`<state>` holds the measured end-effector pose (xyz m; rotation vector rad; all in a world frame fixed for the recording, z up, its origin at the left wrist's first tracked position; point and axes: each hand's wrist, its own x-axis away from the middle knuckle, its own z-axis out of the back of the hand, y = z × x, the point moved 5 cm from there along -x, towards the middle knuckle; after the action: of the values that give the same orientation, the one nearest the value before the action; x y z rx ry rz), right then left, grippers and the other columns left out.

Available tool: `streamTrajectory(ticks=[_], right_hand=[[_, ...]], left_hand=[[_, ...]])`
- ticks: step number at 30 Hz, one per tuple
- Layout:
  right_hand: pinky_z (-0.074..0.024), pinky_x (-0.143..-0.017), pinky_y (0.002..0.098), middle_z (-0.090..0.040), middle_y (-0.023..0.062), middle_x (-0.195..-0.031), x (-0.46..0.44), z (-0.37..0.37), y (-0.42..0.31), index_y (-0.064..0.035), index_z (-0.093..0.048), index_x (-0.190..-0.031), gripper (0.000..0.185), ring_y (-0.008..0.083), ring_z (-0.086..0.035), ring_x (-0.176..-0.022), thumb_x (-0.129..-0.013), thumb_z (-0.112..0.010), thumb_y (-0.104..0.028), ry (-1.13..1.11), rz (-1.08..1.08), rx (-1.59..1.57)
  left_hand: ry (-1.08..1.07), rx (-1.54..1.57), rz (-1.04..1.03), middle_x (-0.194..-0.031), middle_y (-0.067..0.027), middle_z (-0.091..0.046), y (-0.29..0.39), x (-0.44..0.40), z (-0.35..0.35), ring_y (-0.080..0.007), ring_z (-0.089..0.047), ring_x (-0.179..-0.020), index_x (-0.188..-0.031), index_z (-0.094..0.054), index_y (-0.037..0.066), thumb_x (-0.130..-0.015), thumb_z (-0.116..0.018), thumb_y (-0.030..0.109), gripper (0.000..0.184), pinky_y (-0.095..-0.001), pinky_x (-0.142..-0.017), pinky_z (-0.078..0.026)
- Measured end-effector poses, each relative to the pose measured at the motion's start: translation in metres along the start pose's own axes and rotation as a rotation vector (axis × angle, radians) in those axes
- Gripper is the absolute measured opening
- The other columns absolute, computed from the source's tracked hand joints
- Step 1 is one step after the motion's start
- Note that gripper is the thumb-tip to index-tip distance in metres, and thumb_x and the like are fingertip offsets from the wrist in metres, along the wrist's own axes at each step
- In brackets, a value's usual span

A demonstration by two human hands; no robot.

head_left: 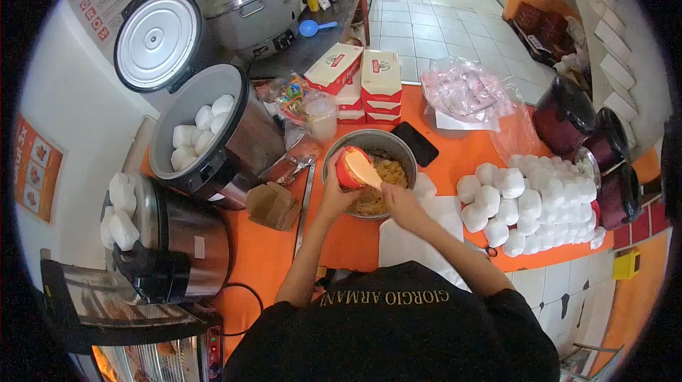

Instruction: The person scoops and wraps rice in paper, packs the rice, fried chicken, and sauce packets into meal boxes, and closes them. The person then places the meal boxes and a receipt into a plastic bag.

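Note:
My left hand (335,198) grips a small red bowl (345,174), tilted over a metal pot (410,157). Closed round the handle of a pale yellow rice paddle (364,170) is my right hand (402,204). The paddle's broad blade lies across the mouth of the red bowl and hides what is inside. Below both hands, the pot holds yellowish, crumbly food (391,171). A white wrapped bundle (424,186) sits against the pot's right side, and white paper (447,222) lies near my right forearm.
Many white wrapped bundles (529,204) are piled at the right. An open rice cooker (245,137) holding more bundles stands left. Red-and-white boxes (381,80), a black phone (415,143) and plastic bags (465,94) lie behind the pot. A cardboard piece (273,206) is left of my arm.

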<state>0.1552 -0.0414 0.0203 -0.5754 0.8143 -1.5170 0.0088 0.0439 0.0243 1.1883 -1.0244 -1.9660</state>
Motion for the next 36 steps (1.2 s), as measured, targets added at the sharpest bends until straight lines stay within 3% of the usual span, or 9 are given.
streamTrajectory(ticks=[5, 6, 9, 20, 23, 25, 28, 33, 36], right_hand=[[-0.0425, -0.057, 0.0414, -0.057, 0.0145, -0.063, -0.014, 0.036, 0.019, 0.0014, -0.054, -0.079, 0.046, 0.0323, -0.056, -0.059, -0.100, -0.030, -0.031, 0.013, -0.176, -0.174], [-0.0417, -0.056, 0.0399, -0.053, 0.0121, -0.060, -0.015, 0.000, 0.060, 0.0007, -0.052, -0.073, 0.051, 0.0283, -0.054, -0.057, -0.101, -0.029, -0.035, 0.110, 0.218, 0.088], [-0.0431, -0.058, 0.0412, -0.057, 0.0145, -0.063, 0.006, -0.016, 0.005, 0.0012, -0.055, -0.073, 0.051, 0.0290, -0.057, -0.060, -0.100, -0.032, -0.035, -0.005, -0.044, -0.171], [-0.0498, -0.068, 0.0403, -0.063, 0.0204, -0.098, -0.039, 0.004, 0.018, -0.0007, -0.062, -0.098, 0.022, 0.0322, -0.064, -0.079, -0.090, -0.053, -0.019, -0.006, 0.055, 0.519], [-0.0504, -0.069, 0.0367, -0.060, 0.0153, -0.113, -0.020, -0.005, 0.000, -0.0099, -0.054, -0.122, 0.041, 0.0272, -0.063, -0.088, -0.093, -0.050, -0.038, -0.275, -0.254, -0.401], [-0.0517, -0.069, 0.0329, -0.060, 0.0095, -0.117, 0.012, -0.009, -0.036, -0.0168, -0.043, -0.135, 0.055, 0.0214, -0.062, -0.095, -0.094, -0.039, -0.053, -0.616, -0.643, -1.645], [-0.0533, -0.066, 0.0326, -0.058, 0.0065, -0.122, 0.030, -0.002, -0.024, -0.0197, -0.046, -0.132, 0.056, 0.0231, -0.062, -0.096, -0.093, -0.032, -0.058, -0.332, -0.788, -1.730], [-0.0553, -0.069, 0.0342, -0.058, 0.0182, -0.119, 0.076, 0.015, 0.054, -0.0143, -0.045, -0.133, 0.064, 0.0346, -0.064, -0.093, -0.092, -0.032, -0.061, -0.400, -0.531, -1.728], [-0.0491, -0.087, 0.0408, -0.052, 0.0105, -0.130, 0.111, 0.018, 0.108, -0.0113, -0.039, -0.137, 0.063, 0.0282, -0.055, -0.112, -0.095, -0.029, -0.057, -0.325, -0.632, -1.756]], left_hand=[[-0.002, 0.595, 0.165, -0.138, -0.0124, -0.033, -0.033, 0.000, -0.008, -0.0265, -0.039, -0.127, -0.140, -0.021, 0.006, -0.059, -0.085, 0.006, 0.104, -0.0399, -0.103, -0.039], [0.003, 0.290, 0.109, -0.137, -0.0119, -0.033, -0.038, -0.002, -0.006, -0.0260, -0.039, -0.126, -0.140, -0.020, 0.007, -0.059, -0.084, 0.004, 0.103, -0.0386, -0.104, -0.039], [0.019, -0.128, -0.051, -0.134, -0.0111, -0.034, -0.011, -0.001, -0.008, -0.0249, -0.041, -0.125, -0.139, -0.019, 0.007, -0.057, -0.082, 0.000, 0.103, -0.0387, -0.103, -0.040], [0.125, 0.579, 0.141, -0.136, -0.0113, -0.037, 0.015, 0.016, 0.016, -0.0254, -0.043, -0.125, -0.140, -0.020, 0.008, -0.063, -0.081, 0.000, 0.099, -0.0404, -0.104, -0.039], [-0.042, 0.620, 0.213, -0.140, -0.0118, -0.033, 0.032, 0.020, 0.012, -0.0268, -0.037, -0.130, -0.143, -0.019, 0.009, -0.062, -0.084, 0.007, 0.103, -0.0428, -0.107, -0.034], [-0.149, 0.591, 0.253, -0.143, -0.0129, -0.032, 0.042, 0.024, 0.011, -0.0285, -0.032, -0.133, -0.145, -0.018, 0.010, -0.061, -0.087, 0.015, 0.108, -0.0447, -0.109, -0.029], [-0.338, 0.003, 0.022, -0.149, -0.0149, -0.021, 0.054, 0.029, 0.006, -0.0345, -0.005, -0.141, -0.148, -0.013, 0.012, -0.052, -0.086, 0.050, 0.126, -0.0480, -0.113, -0.015], [-0.405, -0.546, 0.106, -0.143, -0.0181, -0.026, -0.007, 0.064, -0.017, -0.0388, -0.014, -0.139, -0.146, -0.022, 0.014, -0.056, -0.085, 0.037, 0.113, -0.0519, -0.112, -0.018], [-0.286, -0.755, 0.012, -0.138, -0.0189, -0.032, -0.028, 0.056, -0.017, -0.0405, -0.025, -0.134, -0.142, -0.030, 0.012, -0.062, -0.080, 0.019, 0.095, -0.0525, -0.111, -0.023]])
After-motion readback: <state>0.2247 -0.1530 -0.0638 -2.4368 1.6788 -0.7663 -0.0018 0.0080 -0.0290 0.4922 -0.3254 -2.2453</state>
